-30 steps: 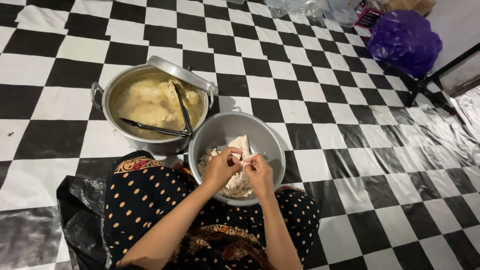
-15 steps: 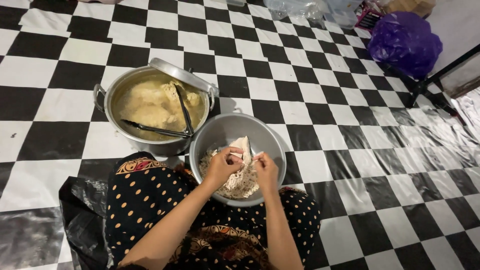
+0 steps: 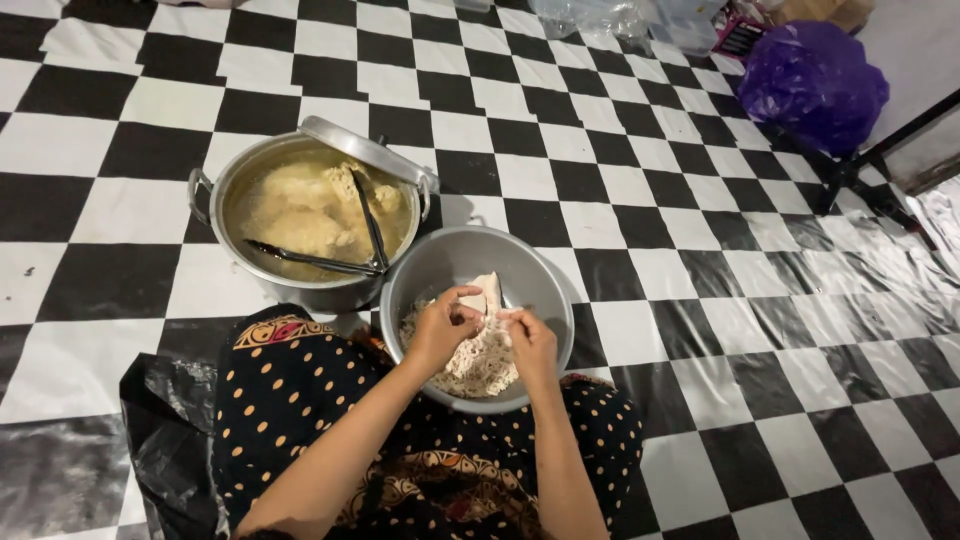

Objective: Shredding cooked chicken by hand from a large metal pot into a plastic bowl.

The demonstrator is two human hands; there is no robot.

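Observation:
A grey metal bowl [image 3: 445,262] rests on my lap and holds a heap of shredded pale chicken [image 3: 482,366]. Over it my left hand [image 3: 443,327] and my right hand [image 3: 530,342] both pinch one larger piece of cooked chicken [image 3: 488,294], fingers closed on the meat. Behind the bowl stands a metal pot [image 3: 300,290] full of yellowish broth with whole chicken pieces. Black tongs [image 3: 340,255] lie across the pot, and its lid [image 3: 365,152] leans on the far rim.
I sit on a black-and-white checkered floor covering [image 3: 640,180], wearing a dark dotted garment [image 3: 300,400]. A black plastic sheet [image 3: 160,440] lies at my left. A purple plastic bag [image 3: 815,80] and clear containers [image 3: 600,15] stand at the far right.
My hands have stayed over the bowl and keep working the chicken piece, with the fingers shifting slightly. The view has drifted a little; the pot and bowl have not moved.

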